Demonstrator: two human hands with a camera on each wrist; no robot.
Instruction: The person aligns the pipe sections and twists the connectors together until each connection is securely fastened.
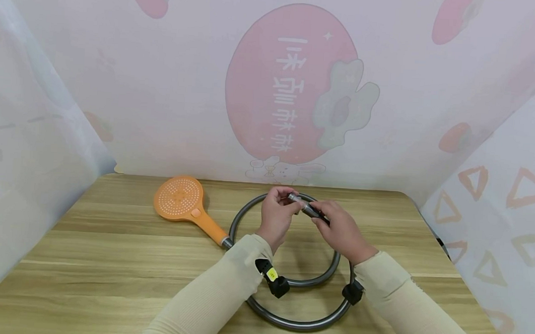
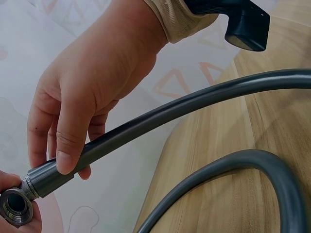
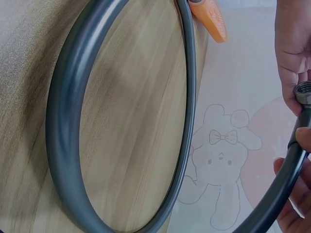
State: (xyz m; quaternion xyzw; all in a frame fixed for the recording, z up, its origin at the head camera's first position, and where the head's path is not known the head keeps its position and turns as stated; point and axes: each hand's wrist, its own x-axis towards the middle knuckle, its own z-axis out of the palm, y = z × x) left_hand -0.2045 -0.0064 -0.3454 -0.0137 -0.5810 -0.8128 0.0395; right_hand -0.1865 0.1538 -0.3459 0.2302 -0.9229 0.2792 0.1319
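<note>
A dark grey shower hose [image 1: 302,326] lies in loops on the table, one end raised between the hands. My left hand [image 1: 277,215] pinches the threaded metal nut [image 3: 303,93] at this raised end between thumb and fingers. Just behind it, my right hand [image 1: 342,231] grips the dark end sleeve [image 2: 50,178] of the hose, thumb on the near side. The nut's opening shows in both wrist views. An orange shower head [image 1: 179,198] rests on the table at the left, its handle meeting the hose's other end.
The wood-grained table [image 1: 84,278] carries the hose loops beneath both forearms. A pale printed cloth [image 1: 184,107] stands behind and at both sides. Black wrist cameras hang under the left sleeve [image 1: 215,290] and the right sleeve [image 1: 419,306].
</note>
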